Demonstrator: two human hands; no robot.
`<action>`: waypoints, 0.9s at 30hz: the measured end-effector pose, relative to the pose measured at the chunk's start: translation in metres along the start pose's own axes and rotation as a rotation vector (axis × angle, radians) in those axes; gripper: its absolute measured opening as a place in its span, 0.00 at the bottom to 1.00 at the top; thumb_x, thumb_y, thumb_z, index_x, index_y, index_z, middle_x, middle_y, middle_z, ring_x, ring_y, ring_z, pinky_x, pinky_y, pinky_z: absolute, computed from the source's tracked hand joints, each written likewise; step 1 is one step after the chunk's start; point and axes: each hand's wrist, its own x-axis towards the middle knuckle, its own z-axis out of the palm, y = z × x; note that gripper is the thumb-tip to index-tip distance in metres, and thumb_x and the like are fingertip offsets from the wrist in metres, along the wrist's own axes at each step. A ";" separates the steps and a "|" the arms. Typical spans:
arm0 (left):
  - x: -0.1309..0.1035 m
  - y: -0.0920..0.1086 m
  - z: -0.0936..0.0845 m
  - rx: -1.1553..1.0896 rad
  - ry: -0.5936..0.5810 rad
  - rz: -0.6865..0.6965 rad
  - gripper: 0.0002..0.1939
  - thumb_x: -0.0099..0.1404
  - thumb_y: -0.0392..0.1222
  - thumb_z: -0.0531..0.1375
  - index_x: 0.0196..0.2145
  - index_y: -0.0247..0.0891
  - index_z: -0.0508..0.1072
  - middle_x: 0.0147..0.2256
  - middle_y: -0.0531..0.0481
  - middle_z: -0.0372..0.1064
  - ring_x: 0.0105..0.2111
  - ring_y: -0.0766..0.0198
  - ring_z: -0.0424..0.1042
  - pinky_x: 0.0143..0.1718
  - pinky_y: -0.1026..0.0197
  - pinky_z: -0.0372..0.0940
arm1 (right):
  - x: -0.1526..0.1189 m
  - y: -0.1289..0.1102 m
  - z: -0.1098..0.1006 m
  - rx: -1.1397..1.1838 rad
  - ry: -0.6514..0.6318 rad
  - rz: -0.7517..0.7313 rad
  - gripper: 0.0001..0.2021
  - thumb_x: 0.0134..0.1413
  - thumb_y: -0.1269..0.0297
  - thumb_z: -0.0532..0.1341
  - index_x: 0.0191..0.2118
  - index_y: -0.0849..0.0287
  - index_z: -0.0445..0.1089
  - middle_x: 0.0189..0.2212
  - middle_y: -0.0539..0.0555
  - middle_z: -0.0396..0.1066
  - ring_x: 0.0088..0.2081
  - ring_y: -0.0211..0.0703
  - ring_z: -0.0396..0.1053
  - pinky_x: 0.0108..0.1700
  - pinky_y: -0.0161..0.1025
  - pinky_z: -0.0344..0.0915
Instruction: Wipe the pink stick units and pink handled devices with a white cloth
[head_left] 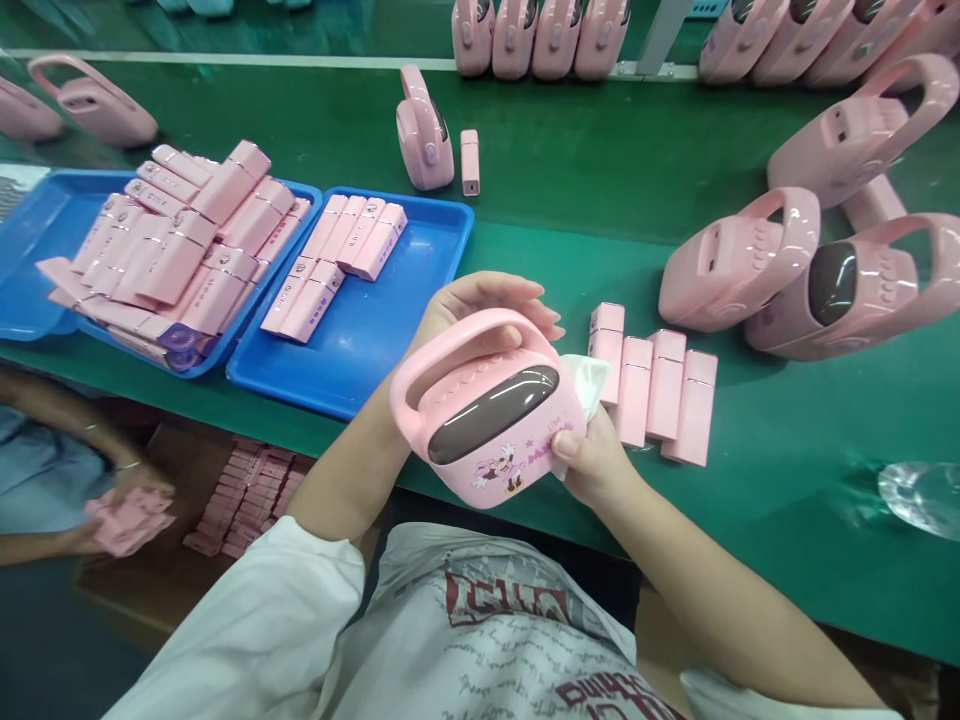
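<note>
A pink portable speaker [487, 430] with a loop handle, a dark oval display and a cartoon mouse print is held tilted above the table's front edge. Gripping its right side is my right hand [596, 455], thumb on the printed front; a white cloth [589, 380] is bunched between hand and casing. Behind the handle, my left hand [480, 298] has its fingers stretched out, and one fingertip shows through the handle opening. The casing hides part of this hand. Several pink stick-shaped pieces [666, 385] lie just right of the speaker.
Two blue trays [420, 215] hold pink stick pieces, heaped high in the left one. More pink speakers [739, 260] stand at right and along the back. A clear round object [922, 497] lies at far right. At left, another person's hands [127, 510] hold pink pieces.
</note>
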 end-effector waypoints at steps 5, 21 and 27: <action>-0.001 0.001 0.005 0.033 0.036 0.021 0.18 0.47 0.55 0.71 0.31 0.42 0.74 0.33 0.51 0.75 0.38 0.53 0.77 0.42 0.50 0.72 | -0.001 -0.004 0.005 0.053 0.008 0.003 0.31 0.43 0.48 0.68 0.52 0.55 0.65 0.51 0.58 0.70 0.53 0.58 0.68 0.52 0.54 0.70; 0.006 -0.004 -0.004 0.006 -0.046 -0.095 0.19 0.53 0.52 0.68 0.40 0.42 0.74 0.43 0.47 0.75 0.47 0.51 0.74 0.46 0.51 0.72 | -0.001 -0.001 0.008 0.158 0.126 0.095 0.31 0.39 0.46 0.68 0.50 0.54 0.64 0.42 0.57 0.76 0.46 0.59 0.73 0.41 0.52 0.76; 0.016 -0.009 -0.014 -0.070 -0.029 -0.129 0.21 0.59 0.60 0.60 0.41 0.41 0.73 0.40 0.47 0.76 0.47 0.51 0.74 0.44 0.50 0.72 | 0.001 -0.006 0.005 0.058 0.200 -0.022 0.30 0.41 0.42 0.65 0.46 0.55 0.65 0.42 0.58 0.75 0.49 0.59 0.71 0.47 0.52 0.74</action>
